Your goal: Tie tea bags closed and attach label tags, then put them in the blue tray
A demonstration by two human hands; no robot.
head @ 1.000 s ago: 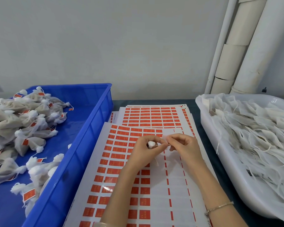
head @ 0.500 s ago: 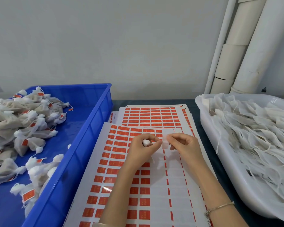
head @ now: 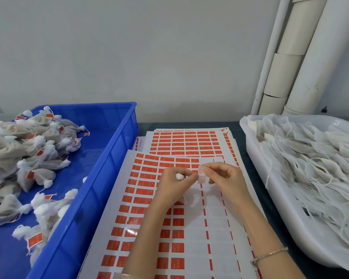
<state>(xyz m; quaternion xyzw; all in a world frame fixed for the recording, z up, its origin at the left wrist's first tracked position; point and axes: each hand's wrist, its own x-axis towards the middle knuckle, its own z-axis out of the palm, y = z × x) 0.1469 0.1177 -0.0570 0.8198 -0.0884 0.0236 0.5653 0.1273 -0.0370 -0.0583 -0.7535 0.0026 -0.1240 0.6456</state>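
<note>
Item 1, left hand [head: 174, 185]: at the centre of the view, above the label sheet. Its grip is clenched round a tea bag [head: 179, 176]. The bag's white bunched top shows between thumb and forefinger. The rest of the bag is mostly hidden under the palm.

Item 2, right hand [head: 227, 181]: just at 3 o'clock of the left hand. Its grip pinches a small label tag [head: 201, 175] between thumb and forefinger, pale face toward the camera. The tag sits between the 2 hands, beside the left fingertips. Whether it touches the tea bag's string cannot be told. A thin bracelet [head: 270, 253] circles the wrist.

Item 3, label sheet [head: 141, 200]: flat on the worktop [head: 189, 125] under both hands. Orange labels fill its left columns. The right columns are peeled to white backing.

Item 4, stack of label sheets [head: 186, 141]: at 12 o'clock of the hands, partly tucked under the front sheet, with full orange rows.

Item 5, blue tray [head: 111, 156]: at 9 o'clock, touching the sheet's left edge. It holds a heap of finished tea bags [head: 34, 156], tied, with orange tags.

Item 6, white tray [head: 270, 200]: at 3 o'clock, well apart from the blue tray. It is piled with untied bags [head: 320, 168], flat and white, with strings trailing over the rim.

Item 7, pipes [head: 310, 57]: white, upright against the grey wall [head: 149, 57] at 1 o'clock.
</note>
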